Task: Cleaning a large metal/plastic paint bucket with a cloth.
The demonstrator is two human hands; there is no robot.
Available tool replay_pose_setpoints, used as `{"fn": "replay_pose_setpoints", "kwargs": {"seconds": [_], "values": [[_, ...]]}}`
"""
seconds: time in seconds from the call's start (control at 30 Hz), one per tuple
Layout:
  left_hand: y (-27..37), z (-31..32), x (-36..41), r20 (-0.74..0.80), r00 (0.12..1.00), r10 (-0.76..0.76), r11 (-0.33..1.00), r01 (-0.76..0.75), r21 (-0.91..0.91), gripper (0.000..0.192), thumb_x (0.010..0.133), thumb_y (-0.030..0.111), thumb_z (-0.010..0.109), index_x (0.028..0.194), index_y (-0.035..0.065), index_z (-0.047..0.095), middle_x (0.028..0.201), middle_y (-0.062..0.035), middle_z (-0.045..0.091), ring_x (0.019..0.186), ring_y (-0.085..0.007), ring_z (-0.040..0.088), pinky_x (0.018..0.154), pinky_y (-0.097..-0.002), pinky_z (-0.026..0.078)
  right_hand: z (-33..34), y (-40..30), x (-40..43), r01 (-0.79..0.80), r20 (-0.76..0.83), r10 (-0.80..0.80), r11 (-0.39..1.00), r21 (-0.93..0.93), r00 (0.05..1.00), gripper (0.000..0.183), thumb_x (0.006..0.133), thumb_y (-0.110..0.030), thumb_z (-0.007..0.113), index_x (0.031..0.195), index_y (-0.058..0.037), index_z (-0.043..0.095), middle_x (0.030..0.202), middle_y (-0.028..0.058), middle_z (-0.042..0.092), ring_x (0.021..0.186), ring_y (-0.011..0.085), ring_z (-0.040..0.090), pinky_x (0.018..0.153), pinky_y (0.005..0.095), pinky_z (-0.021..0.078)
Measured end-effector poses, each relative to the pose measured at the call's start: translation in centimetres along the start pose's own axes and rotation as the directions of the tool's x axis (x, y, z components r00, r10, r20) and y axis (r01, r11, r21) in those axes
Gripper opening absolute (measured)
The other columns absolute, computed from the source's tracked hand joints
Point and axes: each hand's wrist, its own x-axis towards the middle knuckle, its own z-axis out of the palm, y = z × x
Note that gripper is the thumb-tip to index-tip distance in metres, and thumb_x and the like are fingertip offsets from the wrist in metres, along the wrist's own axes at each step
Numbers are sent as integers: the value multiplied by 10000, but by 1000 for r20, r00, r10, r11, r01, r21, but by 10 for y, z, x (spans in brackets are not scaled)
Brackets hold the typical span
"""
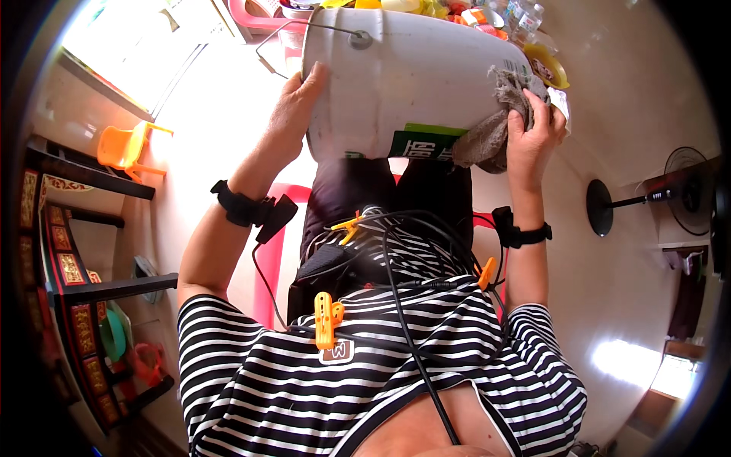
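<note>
A large white plastic bucket (422,74) lies on its side across my knees, its rimmed end to the left. Its wire handle (320,25) hangs from a round lug on the upper side. My left hand (294,114) grips the rim, thumb on the outer wall. At the other end, my right hand (534,128) holds a crumpled grey cloth (485,134) against the bucket near its base. A dark green label (425,143) with writing shows on the side facing me, partly covered by the cloth. The inside of the bucket is out of sight.
Beyond the bucket stand plastic bottles (528,21), a yellow bowl (547,64) and a pink chair (251,14). A small orange chair (123,145) is at left, near dark carved furniture (80,274). A standing fan (645,197) is at right. Black cables (394,268) cross my lap.
</note>
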Motion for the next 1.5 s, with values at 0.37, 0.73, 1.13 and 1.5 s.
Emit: {"fn": "replay_pose_setpoints", "kwargs": {"seconds": [0.37,0.73,1.13,1.5], "values": [[36,6,40,15,996,-86,996,86,-35,398,1029,344,550,1202,-12,599,1026,-134,705,881,-234,717,731,-395,594,10,7,41,91,45,-88,994,-66,995,276,830,-165,746,1104,-156,713,1146,146,587,1099,352,560,982,472,428],[36,-12,79,299,951,-82,964,152,-217,384,1049,278,507,1295,-11,565,1152,-132,693,1028,-256,702,834,-375,586,46,-169,15,474,93,-500,855,209,861,237,816,-179,671,1042,-108,675,1232,118,557,1068,333,498,926,471,412],[28,-20,110,99,995,0,990,-15,143,458,1049,423,506,1245,24,617,1015,-101,723,855,-164,730,770,-319,600,43,-90,20,353,0,-357,925,143,934,383,716,-158,770,1090,-187,694,1218,109,559,1102,329,507,934,477,421],[20,-17,117,48,998,46,995,-50,82,532,1027,464,510,1268,-2,591,1033,-112,701,903,-209,709,783,-365,587,37,-11,-11,86,-112,-99,989,-117,989,342,846,-204,715,1185,-171,698,1275,151,527,1183,352,474,1044,495,350]]}}
